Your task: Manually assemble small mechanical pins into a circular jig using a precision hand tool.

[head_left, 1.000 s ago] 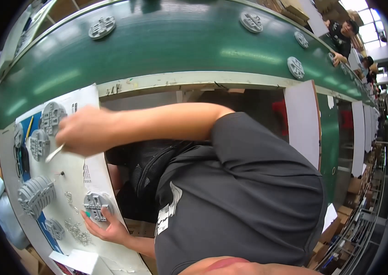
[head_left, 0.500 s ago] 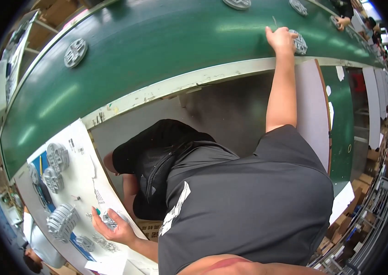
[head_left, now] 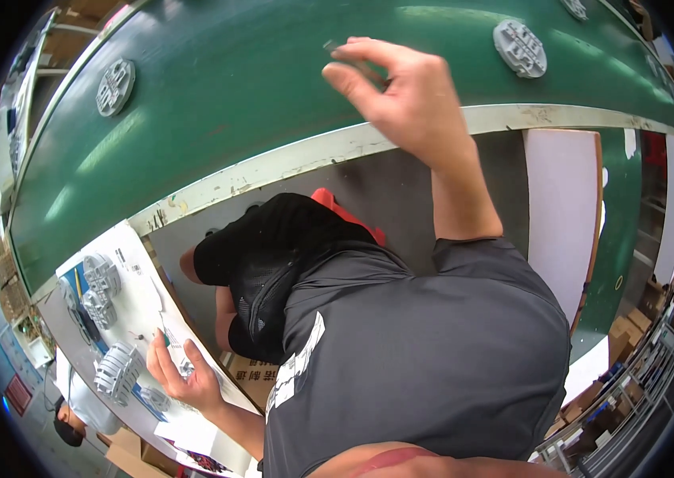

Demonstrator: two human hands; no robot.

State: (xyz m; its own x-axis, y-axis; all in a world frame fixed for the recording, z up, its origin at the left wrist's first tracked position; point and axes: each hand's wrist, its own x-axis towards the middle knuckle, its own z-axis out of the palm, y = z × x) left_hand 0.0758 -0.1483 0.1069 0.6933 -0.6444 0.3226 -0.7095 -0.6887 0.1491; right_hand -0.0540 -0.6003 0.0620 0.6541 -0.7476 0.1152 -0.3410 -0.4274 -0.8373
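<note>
My right hand (head_left: 412, 99) is over the green conveyor belt (head_left: 273, 88), its thumb and forefinger close together on a small thin piece (head_left: 330, 46). Motion smears the fingertips, so the piece's kind cannot be told. On my left, my left hand (head_left: 187, 384) hovers at the white-topped side table (head_left: 163, 307) with its fingers apart. A small green bit (head_left: 165, 340) shows by its fingertips; whether they hold it is unclear. A grey part (head_left: 186, 369) shows partly behind this hand. Stacked round grey molded parts (head_left: 117, 373) stand just beyond it.
Round grey castings lie on the belt, one at the left (head_left: 116, 87) and another at the right (head_left: 521, 48). A pale belt rail (head_left: 273, 171) runs in front of me. More grey parts (head_left: 101, 273) sit on the side table. A white board (head_left: 561, 215) stands at my right.
My right hand has come back leftward and nearer, away from the round casting on the right of the belt. My left hand stays at the side table with little movement.
</note>
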